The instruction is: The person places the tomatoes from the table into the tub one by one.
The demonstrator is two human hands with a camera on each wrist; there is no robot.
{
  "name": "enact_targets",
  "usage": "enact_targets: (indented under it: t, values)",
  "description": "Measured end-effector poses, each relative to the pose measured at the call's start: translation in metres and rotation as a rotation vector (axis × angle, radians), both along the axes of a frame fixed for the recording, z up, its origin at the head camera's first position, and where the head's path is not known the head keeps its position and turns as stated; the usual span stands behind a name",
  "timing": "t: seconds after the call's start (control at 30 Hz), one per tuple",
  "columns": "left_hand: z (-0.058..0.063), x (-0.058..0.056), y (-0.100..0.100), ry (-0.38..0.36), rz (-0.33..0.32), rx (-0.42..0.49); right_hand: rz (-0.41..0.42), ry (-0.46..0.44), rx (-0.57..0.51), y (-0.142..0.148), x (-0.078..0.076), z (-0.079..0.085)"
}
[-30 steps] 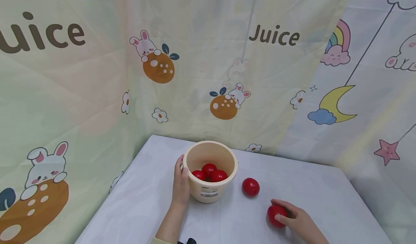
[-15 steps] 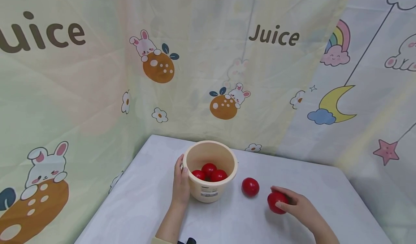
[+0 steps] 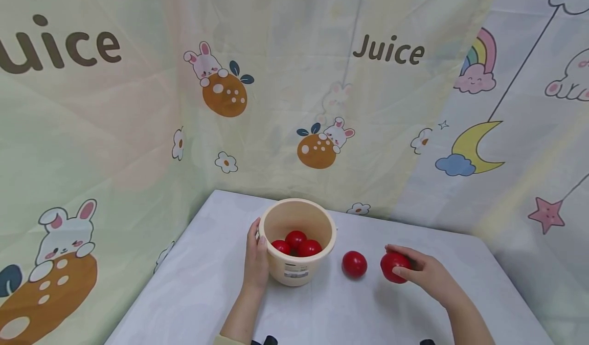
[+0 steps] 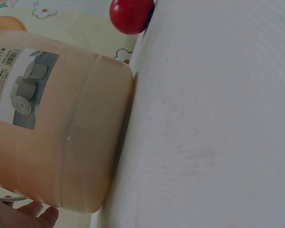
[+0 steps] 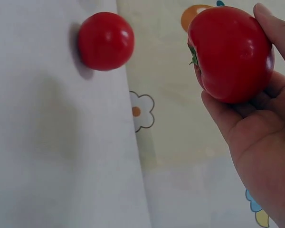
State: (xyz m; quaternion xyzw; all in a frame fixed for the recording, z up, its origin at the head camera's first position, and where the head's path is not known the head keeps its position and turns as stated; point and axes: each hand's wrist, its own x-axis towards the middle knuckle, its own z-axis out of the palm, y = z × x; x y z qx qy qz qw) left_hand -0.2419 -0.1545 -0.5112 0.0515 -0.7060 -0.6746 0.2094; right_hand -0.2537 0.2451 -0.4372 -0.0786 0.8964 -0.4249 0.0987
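Observation:
A cream plastic bucket stands on the table, with three red tomatoes showing inside it. My left hand holds the bucket's left side, thumb toward me; its fingertips show against the wall in the left wrist view. My right hand grips another tomato between thumb and fingers, raised over the table on the right. Its green stem end faces left in the right wrist view. One more tomato lies on the table between the bucket and my right hand.
White cloth covers the table. Printed curtains with rabbits, flowers and the word Juice hang close behind its far edge and along both sides. A label is stuck on the bucket's front.
My right hand has lifted its tomato off the table and carried it up and away from me. The left hand, the bucket and the other tomatoes stay where they were.

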Motion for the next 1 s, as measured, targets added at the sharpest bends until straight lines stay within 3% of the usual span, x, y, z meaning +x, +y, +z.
enact_targets:
  t: [0.43,1.0]
  values:
    - [0.0,0.001,-0.001,-0.009,0.011,-0.016,0.104,0.15,0.015,-0.009,-0.016,0.041]
    - [0.002,0.001,0.001,0.0,-0.005,-0.002,0.202,0.167,-0.031,-0.044,-0.033,0.077]
